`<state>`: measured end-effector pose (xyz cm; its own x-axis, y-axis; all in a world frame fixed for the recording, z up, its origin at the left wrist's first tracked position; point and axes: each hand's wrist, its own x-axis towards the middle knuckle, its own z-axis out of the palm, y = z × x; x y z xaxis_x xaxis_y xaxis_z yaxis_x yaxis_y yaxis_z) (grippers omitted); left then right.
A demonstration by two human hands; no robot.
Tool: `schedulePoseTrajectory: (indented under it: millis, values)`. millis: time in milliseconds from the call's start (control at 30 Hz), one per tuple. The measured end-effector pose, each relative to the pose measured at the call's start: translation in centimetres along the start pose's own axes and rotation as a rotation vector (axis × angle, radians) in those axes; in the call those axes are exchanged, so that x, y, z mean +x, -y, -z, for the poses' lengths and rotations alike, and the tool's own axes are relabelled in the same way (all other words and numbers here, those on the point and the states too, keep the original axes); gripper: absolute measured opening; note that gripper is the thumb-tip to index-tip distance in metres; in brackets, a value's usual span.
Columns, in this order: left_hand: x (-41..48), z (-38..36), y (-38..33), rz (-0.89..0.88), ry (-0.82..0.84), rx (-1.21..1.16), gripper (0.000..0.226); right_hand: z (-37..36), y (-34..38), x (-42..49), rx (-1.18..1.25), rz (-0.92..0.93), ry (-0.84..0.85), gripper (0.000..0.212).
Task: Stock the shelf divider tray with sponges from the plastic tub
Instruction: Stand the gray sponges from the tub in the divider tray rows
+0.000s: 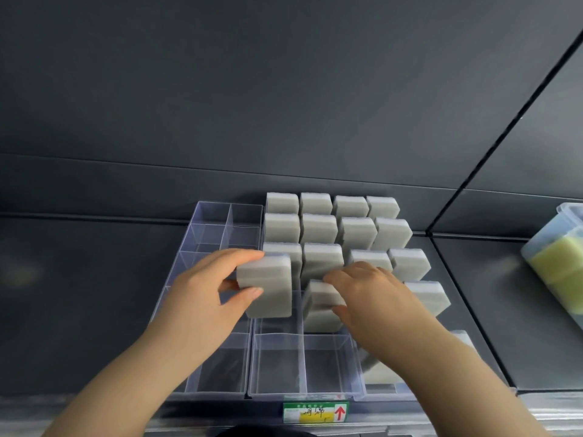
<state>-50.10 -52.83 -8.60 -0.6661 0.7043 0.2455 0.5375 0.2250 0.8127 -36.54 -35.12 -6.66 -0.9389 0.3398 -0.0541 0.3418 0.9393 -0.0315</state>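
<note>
A clear plastic divider tray (277, 364) lies on a dark shelf, split into many compartments. Several grey sponges (318, 228) stand upright in its back and right compartments. My left hand (208, 291) grips one grey sponge (268, 285) above a middle compartment. My right hand (372, 298) pinches another grey sponge (321, 305) that sits partly down in the compartment beside it. The front compartments and those on the left hold nothing. A clear plastic tub (558, 263) with yellow-green sponges stands at the right edge.
A dark back panel rises behind the tray. A green, yellow and white price label (315, 411) with a red arrow is fixed on the shelf's front edge. The dark shelf surface (79, 294) stretches to the left of the tray.
</note>
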Motion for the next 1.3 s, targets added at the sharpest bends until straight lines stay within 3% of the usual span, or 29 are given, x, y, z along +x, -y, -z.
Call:
schedulePoseTrajectory:
  millis: [267,567,1033,1300]
  values:
    - [0.5,-0.7,0.1,-0.024,0.040,-0.005,0.051,-0.1,0.1,0.2,0.035,0.032,-0.010,0.029]
    - [0.8,-2.6,1.4,-0.047,0.183,0.176,0.038,-0.8,0.2,0.4,0.042,0.055,-0.027,0.030]
    - [0.5,-2.8,0.8,-0.028,0.247,0.376,0.041,0.2,-0.7,-0.2,0.113,0.041,-0.076,0.031]
    - [1.2,-3.2,-5.1,-0.260,0.026,0.680,0.039,2.3,-4.0,-0.5,0.310,0.081,-0.218,0.038]
